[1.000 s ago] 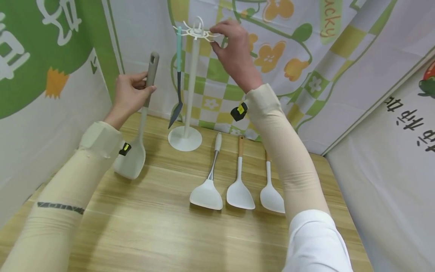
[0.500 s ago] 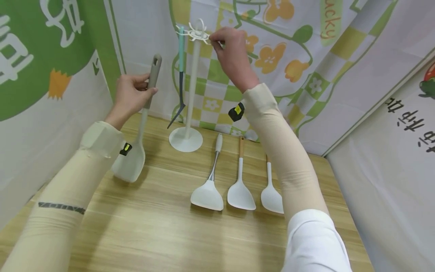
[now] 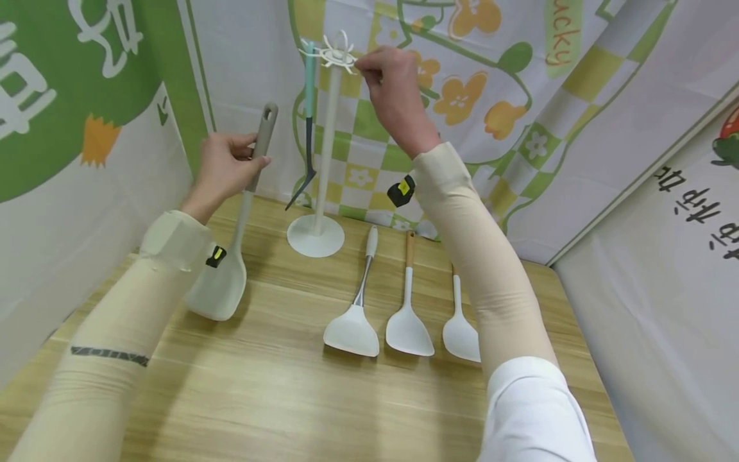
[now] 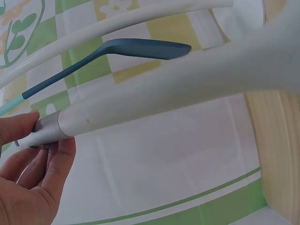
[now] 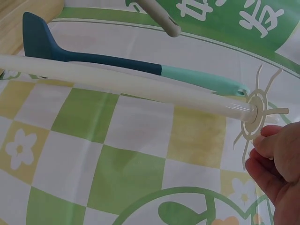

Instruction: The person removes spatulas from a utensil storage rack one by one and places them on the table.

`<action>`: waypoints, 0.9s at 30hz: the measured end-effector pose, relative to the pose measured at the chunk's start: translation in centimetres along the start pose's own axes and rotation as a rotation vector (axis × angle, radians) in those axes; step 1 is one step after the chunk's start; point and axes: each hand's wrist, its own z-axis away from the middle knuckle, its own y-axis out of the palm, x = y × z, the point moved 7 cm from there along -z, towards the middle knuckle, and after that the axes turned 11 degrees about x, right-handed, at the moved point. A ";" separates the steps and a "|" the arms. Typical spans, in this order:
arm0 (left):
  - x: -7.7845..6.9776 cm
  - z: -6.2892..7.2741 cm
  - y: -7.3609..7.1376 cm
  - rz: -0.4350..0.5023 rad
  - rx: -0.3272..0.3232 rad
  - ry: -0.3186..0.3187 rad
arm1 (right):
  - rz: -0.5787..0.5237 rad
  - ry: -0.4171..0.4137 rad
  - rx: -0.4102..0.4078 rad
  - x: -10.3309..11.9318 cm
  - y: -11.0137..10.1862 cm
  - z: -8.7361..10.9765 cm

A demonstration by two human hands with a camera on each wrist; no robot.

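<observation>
My left hand (image 3: pixel 226 165) pinches the grey handle of a pale spatula (image 3: pixel 224 282), held upright with its blade low over the table; the left wrist view shows thumb and fingers on the handle (image 4: pixel 47 130). With thumb and fingertips my right hand (image 3: pixel 395 96) pinches a hook on the top ring of a white utensil stand (image 3: pixel 326 147). From another hook of the stand hangs a teal-handled, dark blue spatula (image 3: pixel 309 122); its handle end meets the hook ring (image 5: pixel 254 112) in the right wrist view.
Three white spatulas lie side by side on the wooden table (image 3: pixel 242 385): one with a grey handle (image 3: pixel 353 330), two with wooden handles, a middle one (image 3: pixel 408 330) and a right one (image 3: pixel 460 337) partly behind my right arm. Printed cloth (image 3: pixel 369 154) hangs behind the stand.
My left hand and its spatula have come down slightly toward me. The hanging spatula and the stand's ring have turned a little. My right hand stays at the ring.
</observation>
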 end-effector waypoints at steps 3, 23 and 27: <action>0.2 0.2 0.1 -0.014 0.002 -0.011 | -0.011 0.021 0.014 -0.1 0.1 0.1; 1.5 1.0 0.9 0.011 -0.003 -0.011 | 0.015 0.092 0.074 0.2 0.1 0.0; 1.8 1.1 1.3 0.022 0.012 -0.005 | 0.011 0.109 0.081 0.3 0.1 0.0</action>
